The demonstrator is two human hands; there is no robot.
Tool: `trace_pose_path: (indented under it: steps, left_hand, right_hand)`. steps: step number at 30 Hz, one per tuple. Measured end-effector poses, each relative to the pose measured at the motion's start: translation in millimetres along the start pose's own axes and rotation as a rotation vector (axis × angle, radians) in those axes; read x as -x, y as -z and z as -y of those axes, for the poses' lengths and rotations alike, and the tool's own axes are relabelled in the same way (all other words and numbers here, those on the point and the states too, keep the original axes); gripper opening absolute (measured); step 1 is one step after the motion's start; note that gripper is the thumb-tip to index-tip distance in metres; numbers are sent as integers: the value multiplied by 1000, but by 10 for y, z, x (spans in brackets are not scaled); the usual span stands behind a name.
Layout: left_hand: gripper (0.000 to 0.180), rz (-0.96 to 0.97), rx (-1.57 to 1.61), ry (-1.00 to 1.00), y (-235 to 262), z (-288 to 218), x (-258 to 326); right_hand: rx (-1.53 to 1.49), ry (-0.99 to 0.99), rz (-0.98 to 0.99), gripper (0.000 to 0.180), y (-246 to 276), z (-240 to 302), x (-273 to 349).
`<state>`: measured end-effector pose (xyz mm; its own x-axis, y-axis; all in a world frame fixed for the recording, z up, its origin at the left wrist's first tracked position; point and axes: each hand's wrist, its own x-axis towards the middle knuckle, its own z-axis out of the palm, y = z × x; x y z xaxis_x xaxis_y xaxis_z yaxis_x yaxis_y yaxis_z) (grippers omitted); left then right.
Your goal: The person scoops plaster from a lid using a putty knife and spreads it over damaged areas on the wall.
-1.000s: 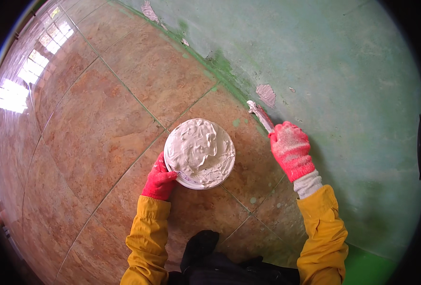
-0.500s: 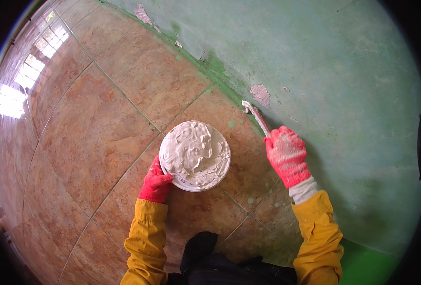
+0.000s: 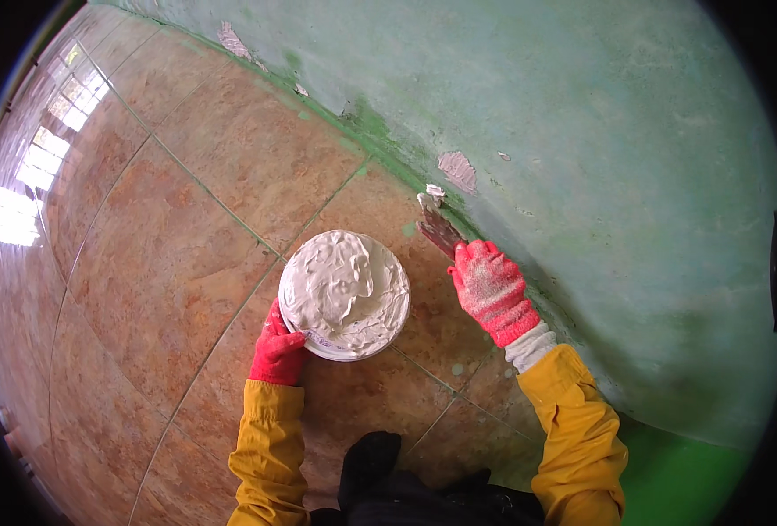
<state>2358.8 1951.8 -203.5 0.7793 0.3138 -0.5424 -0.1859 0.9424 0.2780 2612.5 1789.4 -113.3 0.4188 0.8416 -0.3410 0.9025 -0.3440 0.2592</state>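
The left hand [image 3: 276,351], in a red knitted glove, is closed on the near rim of a round white tub of thick white filler paste [image 3: 345,294], holding it up over the brown tiled floor [image 3: 169,263]. The tub sits at about 10 o'clock from the black shoe tip [image 3: 367,456] at the bottom of the view.

The right hand [image 3: 491,291], gloved the same and coming out of a yellow sleeve [image 3: 577,430], is wrapped round the handle of a narrow metal putty knife [image 3: 437,226]. A second ago the blade was raised nearer the tub. It has since travelled towards 12 o'clock, and its tip, carrying a small lump of white paste, is now at the foot of the pale green painted wall [image 3: 599,131], where wall meets floor. A bare chipped patch [image 3: 457,169] lies just beyond the tip, at about 1 o'clock from it. I judge the loaded blade is arriving at the damaged spot, so filling is starting here rather than reloading at the tub.
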Motion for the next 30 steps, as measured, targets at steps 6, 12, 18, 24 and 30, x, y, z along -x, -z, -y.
trace_pose_path:
  steps: [6, 12, 18, 24, 30]
  left_hand:
    - [86, -6, 16, 0, -39, 53, -45]
    - [87, -21, -20, 0, -7, 62, -104]
    - [87, -31, -29, 21, 19, 68, -166]
    - [88, -25, -41, 23, 130, 40, -172]
    - [88, -41, -70, 26, 181, 95, -206]
  right_hand:
    - [15, -20, 18, 24, -158, -73, -108]
    - [-1, -72, 0, 23, -213, -118, -203]
    - [-67, -159, 13, 25, -166, -187, -79]
    - [-163, -76, -93, 25, -155, -193, -91]
    - [-57, -53, 25, 24, -245, -146, -260]
